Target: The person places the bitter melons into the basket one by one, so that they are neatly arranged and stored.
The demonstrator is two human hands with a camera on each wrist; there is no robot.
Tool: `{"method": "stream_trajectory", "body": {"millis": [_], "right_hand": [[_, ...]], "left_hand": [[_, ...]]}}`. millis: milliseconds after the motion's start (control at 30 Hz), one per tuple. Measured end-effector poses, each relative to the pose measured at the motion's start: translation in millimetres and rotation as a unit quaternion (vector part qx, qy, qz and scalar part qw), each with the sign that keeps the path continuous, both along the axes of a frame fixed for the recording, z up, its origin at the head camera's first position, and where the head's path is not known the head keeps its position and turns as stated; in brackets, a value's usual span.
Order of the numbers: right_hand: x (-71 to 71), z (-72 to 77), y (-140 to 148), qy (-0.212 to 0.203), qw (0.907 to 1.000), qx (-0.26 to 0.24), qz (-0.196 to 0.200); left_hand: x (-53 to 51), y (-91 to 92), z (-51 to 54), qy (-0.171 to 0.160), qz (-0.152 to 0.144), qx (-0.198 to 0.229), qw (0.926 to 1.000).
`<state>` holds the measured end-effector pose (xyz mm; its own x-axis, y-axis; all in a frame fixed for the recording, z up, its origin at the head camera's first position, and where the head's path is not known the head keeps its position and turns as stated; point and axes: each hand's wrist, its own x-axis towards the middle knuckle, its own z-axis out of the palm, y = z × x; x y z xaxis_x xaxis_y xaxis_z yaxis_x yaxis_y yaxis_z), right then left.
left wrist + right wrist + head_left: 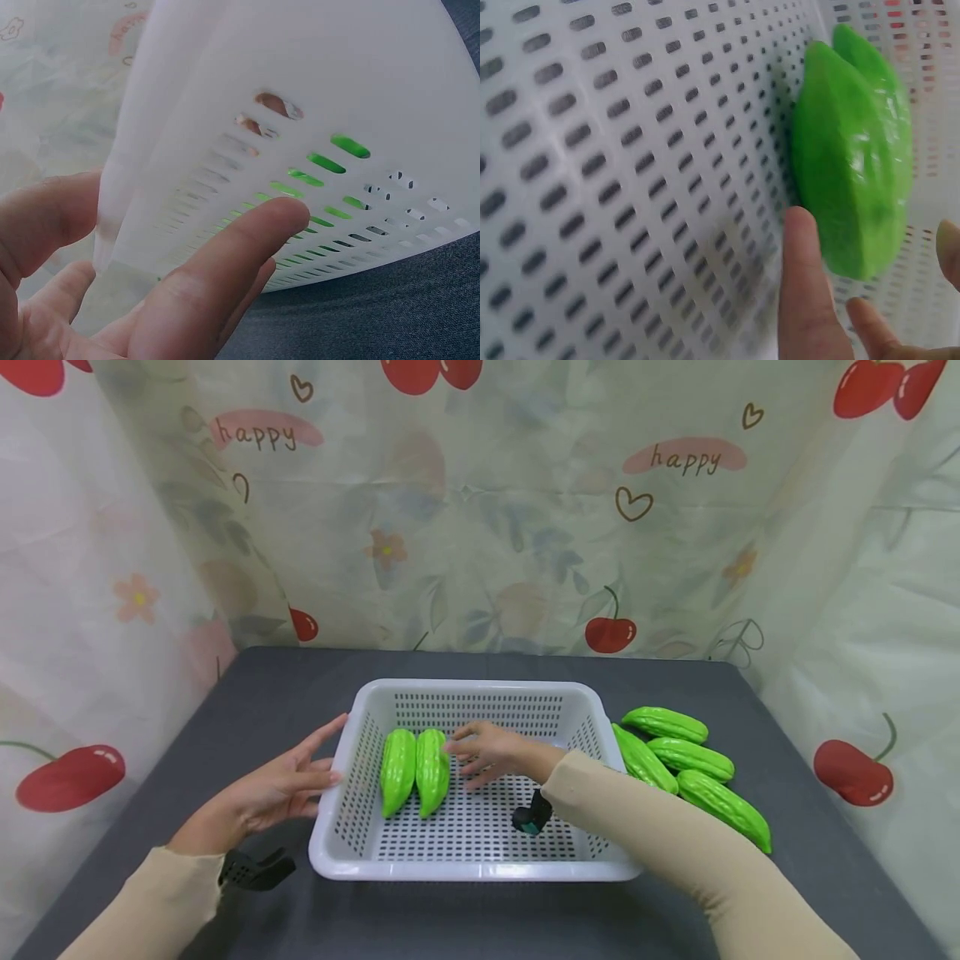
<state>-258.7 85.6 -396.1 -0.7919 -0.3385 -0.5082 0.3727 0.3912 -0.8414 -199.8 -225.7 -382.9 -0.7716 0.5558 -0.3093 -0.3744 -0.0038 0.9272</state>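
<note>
- Nearest, two beige sleeves (675,852) reach in from the lower corners, with a black device (258,870) at the left wrist.
- The left hand (277,785) is at the outside of the basket's left wall; its fingers are apart and extended, one touching the rim.
- The white perforated basket (472,870) sits upright on a dark grey table (420,918).
- Inside it, the right hand (491,753) has its fingers spread, clamped on nothing, just beside the gourds; whether a fingertip touches one, the views do not settle.
- A left gourd (398,772) and a right gourd (432,774), both bright green, lie side by side in the basket's left half.
- Four more gourds (723,810) lie grouped on the table, right of the basket.
- Farthest, a pale curtain (480,552) carries cherries, hearts and "happy".
</note>
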Motion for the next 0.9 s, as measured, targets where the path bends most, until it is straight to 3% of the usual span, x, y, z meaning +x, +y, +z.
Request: {"method": "stream_trajectory", "body": {"millis": [233, 500, 700, 900], "right_hand": [[6.3, 28.7, 21.3, 0.022, 0.9987, 0.017, 0.042], [24.5, 85.5, 51.1, 0.087, 0.9901, 0.014, 0.109], [35.1, 118.0, 80.9, 0.130, 0.9847, -0.024, 0.113], [45.6, 135.2, 117.8, 0.193, 0.9759, -0.036, 0.096]], "left_hand": [[-0.8, -0.2, -0.2, 0.003, -0.002, -0.002, 1.0000], [0.1, -0.3, -0.7, 0.006, 0.000, -0.007, 1.0000], [1.1, -0.2, 1.0, 0.003, 0.001, -0.009, 1.0000], [0.9, -0.5, 1.3, 0.003, 0.003, -0.011, 0.9999]]}}
